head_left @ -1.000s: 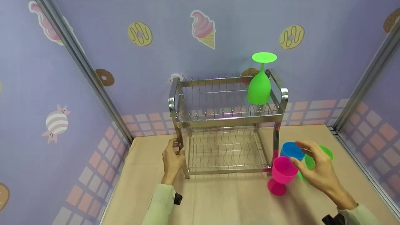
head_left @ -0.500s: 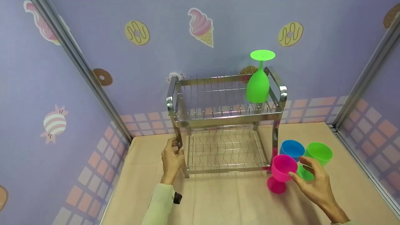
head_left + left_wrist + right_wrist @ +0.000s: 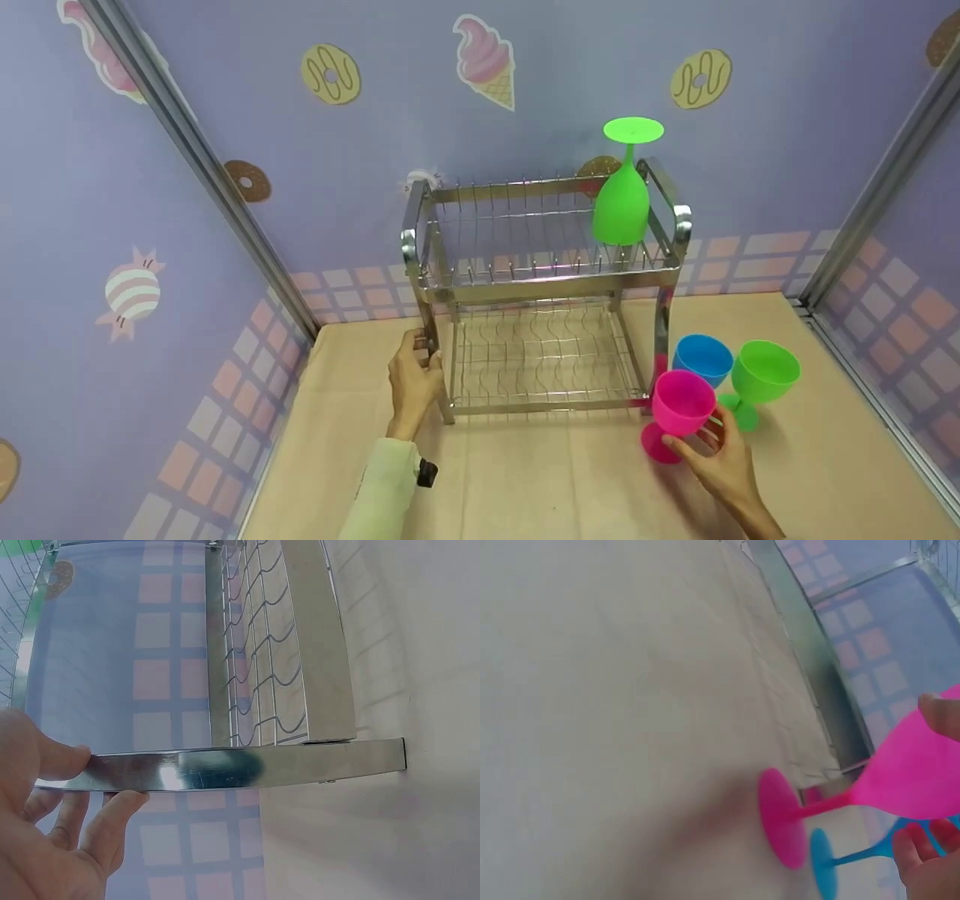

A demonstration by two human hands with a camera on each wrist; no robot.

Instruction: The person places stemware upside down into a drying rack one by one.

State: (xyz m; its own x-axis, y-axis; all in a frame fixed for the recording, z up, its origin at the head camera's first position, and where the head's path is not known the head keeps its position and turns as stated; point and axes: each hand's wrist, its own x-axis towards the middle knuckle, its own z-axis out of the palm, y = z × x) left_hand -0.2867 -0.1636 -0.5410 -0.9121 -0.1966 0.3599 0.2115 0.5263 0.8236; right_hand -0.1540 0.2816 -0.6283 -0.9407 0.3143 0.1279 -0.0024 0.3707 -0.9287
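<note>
Open room lies on the near worktop (image 3: 517,480). The right hand (image 3: 724,461) flanks the pink goblet (image 3: 684,416) at right; grip closure cannot be confirmed. Probable step: grasping. Next move requires a secure hold. The left hand (image 3: 415,381) grips the rack (image 3: 555,290) at left. Maintain clearance from its right leg (image 3: 663,322) and the blue goblet (image 3: 701,360).

A lilac back wall (image 3: 577,60) is showing a printed ice-cream cone (image 3: 486,64) between yellow doughnuts (image 3: 316,71); metal posts (image 3: 204,161) are flanking it. A striped sweet (image 3: 133,294) is decorating the left wall (image 3: 60,202); a beige surface (image 3: 517,480) is lying below.
</note>
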